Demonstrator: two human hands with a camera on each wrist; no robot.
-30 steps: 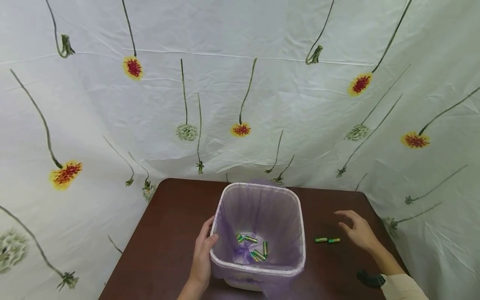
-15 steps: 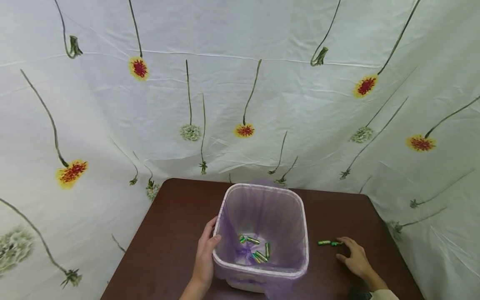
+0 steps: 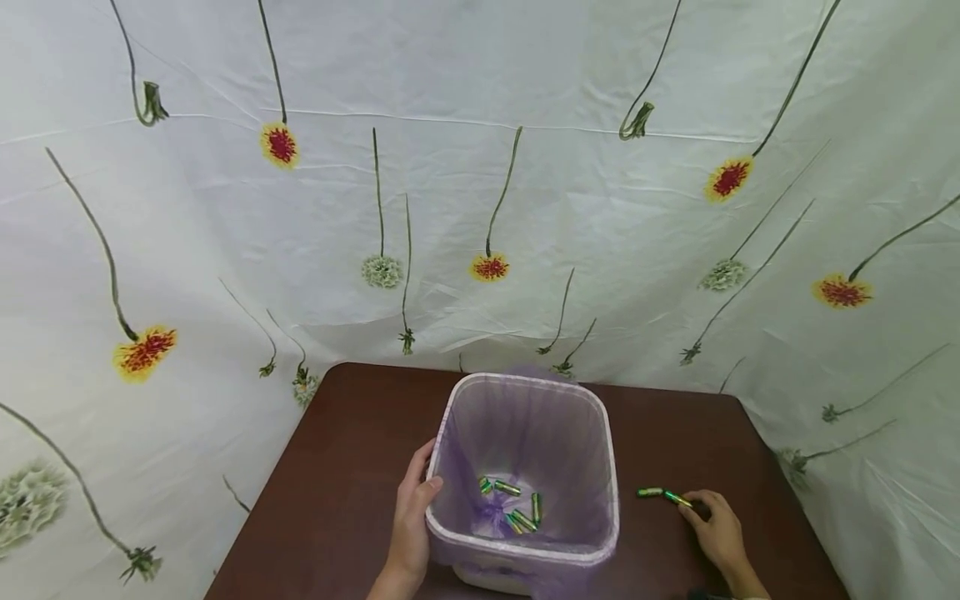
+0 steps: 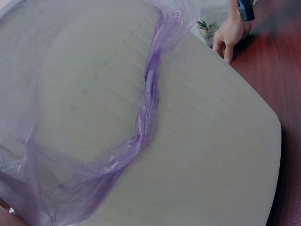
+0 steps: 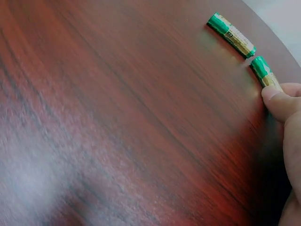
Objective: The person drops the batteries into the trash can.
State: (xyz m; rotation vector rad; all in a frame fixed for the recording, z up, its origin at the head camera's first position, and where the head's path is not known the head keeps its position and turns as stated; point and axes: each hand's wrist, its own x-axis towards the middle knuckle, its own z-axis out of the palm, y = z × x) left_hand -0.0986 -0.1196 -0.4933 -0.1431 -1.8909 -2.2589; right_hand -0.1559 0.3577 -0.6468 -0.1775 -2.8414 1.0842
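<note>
A white bin lined with a thin purple plastic bag stands on the table, several green-and-gold batteries lying at its bottom. My left hand holds the bin's left side, thumb at the rim and fingers along the outer wall. To the right of the bin, my right hand pinches one end of a battery between thumb and finger. Another battery lies on the table almost end to end with it. In the left wrist view, the bin's outer wall fills most of the picture.
The dark red-brown wooden table has rounded back corners. White cloth printed with flowers hangs behind it and at both sides. A twisted fold of the bag hangs down outside the bin.
My right hand has come down and toward me onto the nearer-right battery, and now pinches it, turning it slightly. My left hand keeps its hold on the bin. The head view has shifted a little.
</note>
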